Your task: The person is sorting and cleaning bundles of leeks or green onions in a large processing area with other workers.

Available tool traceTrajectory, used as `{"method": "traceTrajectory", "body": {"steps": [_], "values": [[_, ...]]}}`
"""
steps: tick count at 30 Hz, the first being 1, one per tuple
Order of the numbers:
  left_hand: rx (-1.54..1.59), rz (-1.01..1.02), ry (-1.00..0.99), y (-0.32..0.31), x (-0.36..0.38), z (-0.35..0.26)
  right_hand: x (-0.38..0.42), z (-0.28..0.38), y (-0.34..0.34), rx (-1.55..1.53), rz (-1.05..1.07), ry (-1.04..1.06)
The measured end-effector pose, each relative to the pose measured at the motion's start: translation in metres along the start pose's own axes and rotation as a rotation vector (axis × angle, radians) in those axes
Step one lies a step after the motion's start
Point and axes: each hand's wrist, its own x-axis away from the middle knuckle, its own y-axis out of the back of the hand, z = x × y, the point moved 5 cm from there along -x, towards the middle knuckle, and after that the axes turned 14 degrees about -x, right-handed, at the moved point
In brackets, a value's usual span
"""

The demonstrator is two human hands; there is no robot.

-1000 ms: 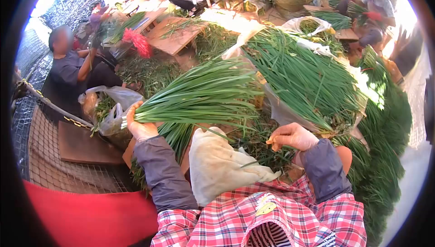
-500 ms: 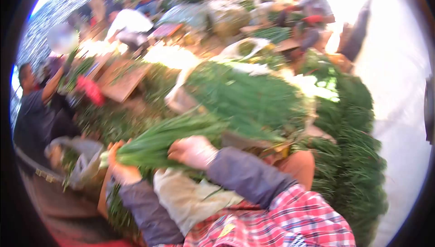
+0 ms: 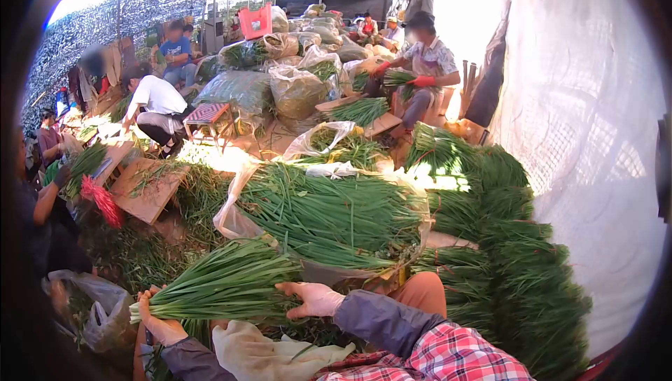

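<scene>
My left hand (image 3: 159, 321) is wrapped round the pale stem end of a bunch of long green leaves (image 3: 231, 279). The leafy end of the bunch fans out to the right. My right hand (image 3: 315, 299) is at that leafy end, its fingers apart and pointing left, with nothing gripped in them. Below the bunch a cream cloth (image 3: 269, 354) lies over my lap. Just beyond my hands, a large open plastic bag (image 3: 234, 209) holds a broad heap of similar green leaves (image 3: 336, 216).
Tied green bunches (image 3: 525, 262) are piled at the right beside a white sheet wall (image 3: 588, 136). A tilted board (image 3: 148, 188) and a grey plastic bag (image 3: 105, 318) are at the left. Several people sit or crouch beyond, near full bags (image 3: 297, 90) and a patterned stool (image 3: 208, 114).
The view has tilted up and sharpened, so my hands sit lower in it. My left hand still holds the bunch. My right hand's fingers are now spread at the leafy end.
</scene>
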Motion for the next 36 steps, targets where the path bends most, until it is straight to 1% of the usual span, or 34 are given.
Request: {"method": "traceTrajectory", "body": {"steps": [3, 4, 7, 8, 10, 11, 12, 13, 14, 15, 16, 17, 19, 20, 21, 22, 23, 25, 26, 27, 28, 29, 31, 33, 34, 35, 36], "values": [[0.003, 0.007, -0.007, -0.009, 0.003, -0.001, 0.004, -0.005, -0.03, -0.348, 0.092, -0.058], [0.0, 0.018, -0.003, -0.012, 0.002, 0.0, 0.005, 0.003, -0.034, -0.333, 0.155, -0.164], [0.021, 0.027, -0.003, -0.015, 0.002, -0.008, 0.005, -0.011, -0.039, -0.146, 0.03, 0.012], [0.027, 0.05, 0.003, -0.016, 0.002, -0.011, 0.006, -0.013, -0.034, -0.121, 0.048, -0.005], [0.029, 0.111, 0.002, -0.015, -0.003, -0.014, 0.01, -0.029, -0.03, -0.394, 0.054, -0.259], [0.031, 0.097, -0.003, -0.013, -0.004, -0.014, 0.013, -0.034, -0.027, -0.526, 0.055, -0.384], [0.031, 0.081, -0.008, -0.011, -0.006, -0.016, 0.019, -0.037, -0.02, -0.622, -0.002, -0.476], [0.03, 0.063, -0.011, -0.011, -0.005, -0.018, 0.023, -0.039, -0.008, -0.658, -0.074, -0.46], [0.038, -0.008, 0.002, -0.007, -0.008, -0.019, 0.028, -0.044, 0.003, -0.697, -0.146, -0.444], [0.053, 0.018, 0.046, -0.008, -0.011, -0.018, 0.034, -0.05, 0.011, -0.742, -0.215, -0.432], [0.059, 0.033, 0.088, -0.011, -0.012, -0.021, 0.042, -0.057, 0.017, -0.707, -0.207, -0.489], [0.052, 0.029, 0.123, -0.007, -0.01, -0.028, 0.051, -0.063, 0.021, -0.679, -0.178, -0.553], [-0.124, -0.02, 0.02, -0.002, -0.013, -0.038, 0.06, -0.072, 0.015, -0.334, 0.296, -0.712], [-0.224, -0.049, -0.075, -0.01, -0.003, -0.046, 0.063, -0.072, 0.015, -0.213, 0.318, -0.611], [-0.23, -0.049, -0.135, 0.002, -0.012, -0.046, 0.066, -0.073, 0.012, -0.097, 0.33, -0.5], [-0.235, -0.05, -0.196, 0.014, -0.021, -0.045, 0.066, -0.084, 0.01, -0.172, 0.28, -0.404], [-0.134, -0.018, -0.225, 0.035, -0.041, -0.041, 0.06, -0.091, 0.008, -0.24, 0.215, -0.311], [-0.028, -0.014, -0.055, 0.026, -0.032, -0.047, 0.049, -0.063, 0.018, -0.48, 0.016, -0.23], [-0.013, -0.065, -0.049, 0.03, -0.036, -0.046, 0.043, -0.052, 0.025, -0.532, -0.025, -0.317], [-0.016, -0.054, -0.052, 0.026, -0.033, -0.048, 0.036, -0.048, 0.031, -0.58, -0.07, -0.408], [-0.018, -0.044, -0.05, 0.02, -0.025, -0.049, 0.03, -0.05, 0.034, -0.585, -0.056, -0.395], [-0.022, -0.034, -0.048, 0.017, -0.021, -0.05, 0.026, -0.032, 0.042, -0.58, -0.017, -0.353], [-0.046, -0.027, -0.057, 0.015, -0.017, -0.05, 0.022, -0.022, 0.037, -0.591, 0.107, -0.2], [-0.055, -0.043, -0.065, 0.004, -0.006, -0.052, 0.031, -0.007, 0.022, -0.47, 0.459, -0.39], [-0.05, -0.01, -0.123, 0.006, -0.009, -0.051, 0.038, 0.009, 0.01, -0.418, 0.676, -0.496], [-0.038, -0.008, -0.137, -0.001, -0.005, -0.054, 0.045, 0.022, -0.005, -0.385, 0.788, -0.489], [-0.024, -0.006, -0.147, -0.008, 0.001, -0.054, 0.055, 0.029, -0.025, -0.546, 0.889, -0.522]]}}
